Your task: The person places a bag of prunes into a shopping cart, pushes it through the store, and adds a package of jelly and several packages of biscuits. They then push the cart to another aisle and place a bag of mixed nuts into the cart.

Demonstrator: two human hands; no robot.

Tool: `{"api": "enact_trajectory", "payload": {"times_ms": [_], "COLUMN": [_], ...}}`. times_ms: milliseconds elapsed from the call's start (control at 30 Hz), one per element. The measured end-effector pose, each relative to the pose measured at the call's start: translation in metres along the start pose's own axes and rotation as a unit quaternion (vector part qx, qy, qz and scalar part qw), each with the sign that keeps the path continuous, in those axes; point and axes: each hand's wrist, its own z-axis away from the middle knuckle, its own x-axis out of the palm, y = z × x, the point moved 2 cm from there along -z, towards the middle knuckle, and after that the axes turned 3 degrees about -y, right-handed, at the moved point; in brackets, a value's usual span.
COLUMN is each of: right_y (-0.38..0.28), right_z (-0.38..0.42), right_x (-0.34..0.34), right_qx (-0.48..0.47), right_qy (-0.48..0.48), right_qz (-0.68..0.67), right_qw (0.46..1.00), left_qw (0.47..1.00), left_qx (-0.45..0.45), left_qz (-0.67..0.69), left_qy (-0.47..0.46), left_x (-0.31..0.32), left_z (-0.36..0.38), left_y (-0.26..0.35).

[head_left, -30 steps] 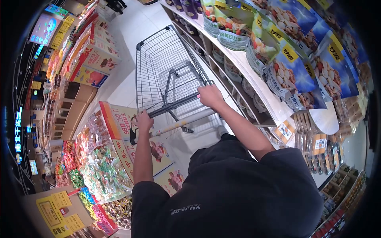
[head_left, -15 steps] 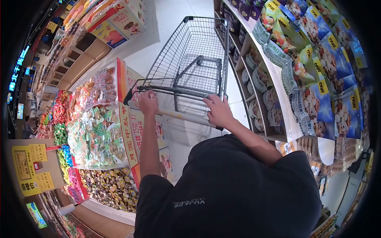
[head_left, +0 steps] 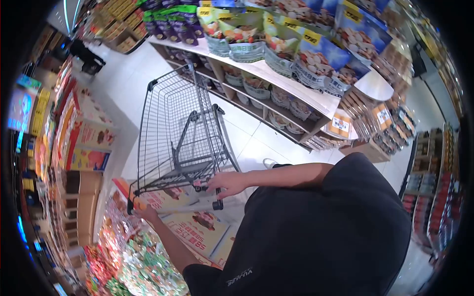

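A grey wire shopping cart (head_left: 163, 116) stands before me, its basket bare and tilted away up the view. My left hand (head_left: 146, 213) is closed around the left end of the cart's handle (head_left: 185, 208). At the handle's right end, my right hand (head_left: 229, 183) rests over the bar with its fingers bent across it. Part of the left fingers is hidden behind the hand.
A shelf (head_left: 276, 74) of snack pouches runs along the right. Wrapped candy (head_left: 148, 261) fills a display at lower left, beside printed boxes (head_left: 202, 227). A person in dark clothes (head_left: 86, 56) stands far up the aisle (head_left: 126, 74).
My view has turned to the right. The cart and both hands now sit further left and lower in view, still together, and the snack shelf has swung across the top.
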Motion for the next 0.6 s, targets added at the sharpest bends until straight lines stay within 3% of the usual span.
{"api": "enact_trajectory", "payload": {"times_ms": [67, 167, 233, 300, 333, 400, 467, 533, 600], "right_y": [0.003, 0.021, 0.046, 0.08, 0.083, 0.097, 0.122, 0.143, 0.17], "right_z": [0.02, 0.077, 0.125, 0.184, 0.209, 0.256, 0.302, 0.334, 0.347], "right_x": [-0.007, -0.057, -0.09, -0.125, -0.149, -0.19, -0.22, -0.246, -0.26], "right_qx": [0.039, 0.165, 0.234, 0.319, 0.363, 0.422, 0.421, 0.42, 0.366], "right_qy": [0.057, 0.149, 0.28, 0.377, 0.434, 0.603, 0.726, 0.788, 0.823], "right_qz": [-0.252, -0.223, -0.21, -0.151, -0.102, -0.025, 0.104, 0.124, 0.042], "right_qw": [0.965, 0.949, 0.907, 0.856, 0.818, 0.676, 0.534, 0.434, 0.432], "left_qw": [0.998, 0.998, 0.993, 0.991, 0.991, 0.991, 0.967, 0.926, 0.877], "left_qx": [-0.014, -0.028, -0.045, -0.058, -0.055, 0.082, 0.124, 0.137, 0.103], "left_qz": [-0.063, 0.004, 0.016, -0.108, -0.107, -0.044, 0.055, 0.073, 0.025], "left_qy": [-0.007, -0.062, -0.11, -0.052, -0.054, -0.093, -0.217, -0.345, -0.469], "left_x": [-0.014, -0.007, -0.033, -0.051, -0.047, -0.029, 0.014, 0.061, 0.103], "left_z": [-0.003, -0.018, -0.004, 0.015, 0.017, 0.024, 0.033, 0.05, 0.068], "left_y": [0.022, 0.004, 0.049, 0.121, 0.144, 0.192, 0.227, 0.266, 0.299]}}
